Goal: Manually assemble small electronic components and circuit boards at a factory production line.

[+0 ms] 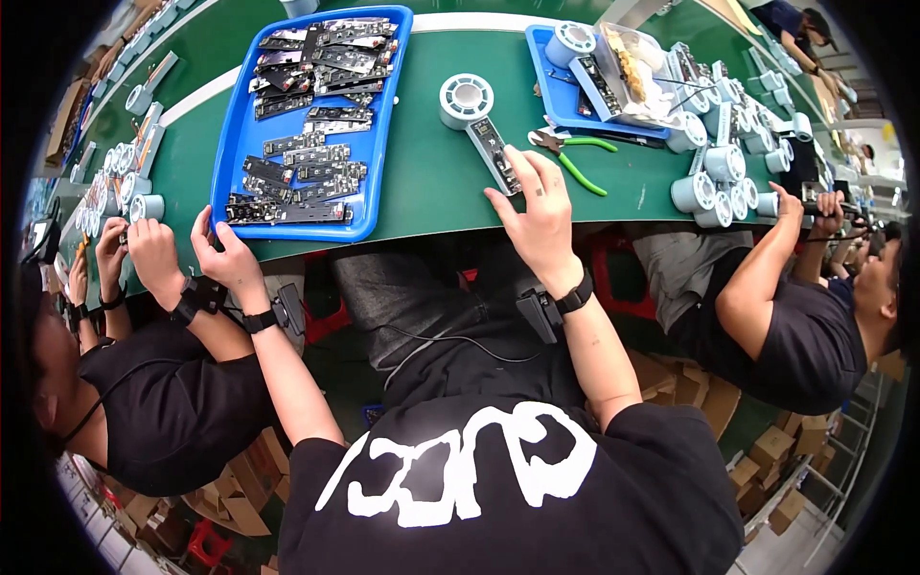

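Observation:
A light-blue plastic housing (467, 96) with a round slotted head and a long handle lies on the green table. In its handle sits a narrow dark circuit board (494, 153). My right hand (539, 206) is closed around the handle's near end, thumb on the left and fingers on the right, covering part of it. My left hand (233, 264) grips the near left corner of a blue tray (380, 144), thumb and forefinger at its rim. Many circuit boards (307, 168) fill the tray in loose piles. Green-handled cutting pliers (580, 158) rest right of my right hand.
A smaller blue tray (553, 91) holds a clear box (628, 62) and loose parts at the far right. More light-blue housings (719, 182) crowd the right side and others (125, 182) the left. Co-workers sit close on both sides; cardboard boxes (771, 450) lie behind.

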Motion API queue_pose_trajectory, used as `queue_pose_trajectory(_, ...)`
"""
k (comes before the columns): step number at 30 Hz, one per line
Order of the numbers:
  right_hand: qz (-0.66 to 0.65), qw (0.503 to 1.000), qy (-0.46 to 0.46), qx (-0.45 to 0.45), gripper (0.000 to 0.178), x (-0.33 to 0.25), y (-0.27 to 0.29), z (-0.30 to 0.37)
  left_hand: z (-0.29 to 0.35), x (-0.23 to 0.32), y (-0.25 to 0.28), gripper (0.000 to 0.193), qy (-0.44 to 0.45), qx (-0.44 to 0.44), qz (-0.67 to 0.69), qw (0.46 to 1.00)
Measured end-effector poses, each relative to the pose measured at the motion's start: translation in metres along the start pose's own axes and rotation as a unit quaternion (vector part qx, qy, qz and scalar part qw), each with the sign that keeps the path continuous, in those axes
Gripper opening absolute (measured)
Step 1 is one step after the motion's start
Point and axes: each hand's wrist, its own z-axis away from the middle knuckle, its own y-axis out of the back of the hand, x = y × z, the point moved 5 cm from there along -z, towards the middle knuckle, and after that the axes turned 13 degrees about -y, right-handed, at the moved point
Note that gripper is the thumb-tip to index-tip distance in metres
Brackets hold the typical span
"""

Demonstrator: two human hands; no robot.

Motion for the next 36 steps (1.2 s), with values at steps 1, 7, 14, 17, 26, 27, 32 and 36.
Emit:
queue_pose_trajectory(1,0.018,1.000,0.020,0.002,0.058,0.000,0.002,0.004,0.001,-0.001,-0.001,0.029,0.001,-0.001,0.002,1.000)
queue_pose_trajectory(7,-0.020,0.998,0.012,0.052,0.054,0.008,0.001,0.009,0.001,0.001,-0.002,0.029,0.012,0.006,0.003,1.000)
queue_pose_trajectory(14,-0.009,0.998,0.030,0.057,0.038,0.009,-0.001,0.012,0.002,0.000,0.000,0.029,0.017,0.008,0.013,1.000)
queue_pose_trajectory(17,0.008,0.998,0.041,0.055,0.037,0.008,0.000,0.013,0.003,0.000,0.000,0.030,0.014,0.005,0.011,1.000)
queue_pose_trajectory(26,0.021,0.999,0.020,0.032,0.047,0.010,-0.002,0.007,0.000,0.005,-0.004,0.030,0.010,0.006,0.011,1.000)
queue_pose_trajectory(27,0.017,0.999,0.023,0.032,0.047,0.002,-0.002,0.002,0.000,0.005,-0.004,0.030,0.002,0.006,0.005,1.000)
queue_pose_trajectory(32,0.094,0.993,-0.056,-0.052,0.052,-0.025,-0.008,-0.019,-0.003,0.005,0.001,0.035,0.013,0.013,-0.009,1.000)
queue_pose_trajectory(36,0.130,0.988,-0.031,-0.074,0.045,-0.011,-0.021,-0.027,0.002,0.005,0.001,0.041,0.014,0.059,0.035,0.998)
